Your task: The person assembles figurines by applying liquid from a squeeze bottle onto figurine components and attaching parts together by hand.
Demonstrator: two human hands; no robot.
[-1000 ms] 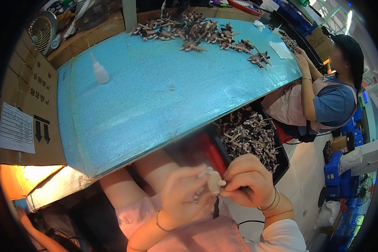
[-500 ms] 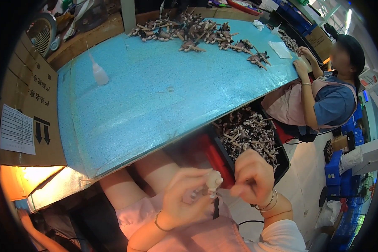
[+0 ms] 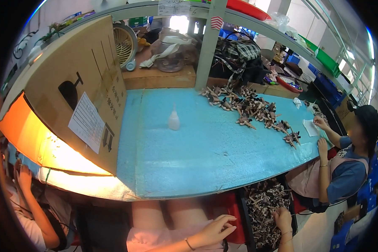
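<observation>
My left hand (image 3: 218, 230) is over my lap, palm inward, with its fingers stretched out and the thumb apart. I see nothing between them. My right hand (image 3: 284, 219) reaches to the black bin (image 3: 242, 212) beside my seat, its fingers curled at the heap of small brown, white and black figures (image 3: 262, 203). Whatever its fingertips pinch is too small to make out. On the blue tabletop (image 3: 185, 161) lies a loose pile of similar figures (image 3: 256, 105) with stick-like parts. A white squeeze bottle (image 3: 174, 121) with a thin nozzle stands upright on the table's left half.
A tall cardboard box (image 3: 98, 71) walls off the table's left side, with a brightly lit area (image 3: 67, 155) beyond it. A grey post (image 3: 206, 50) rises at the back edge, near a fan (image 3: 125, 46). Co-workers sit at right (image 3: 344, 176) and left (image 3: 33, 210).
The view has tipped up. My right hand has moved from beside my left hand to the bin. The pale figure formerly in my left hand is out of sight, and that hand's fingers have opened.
</observation>
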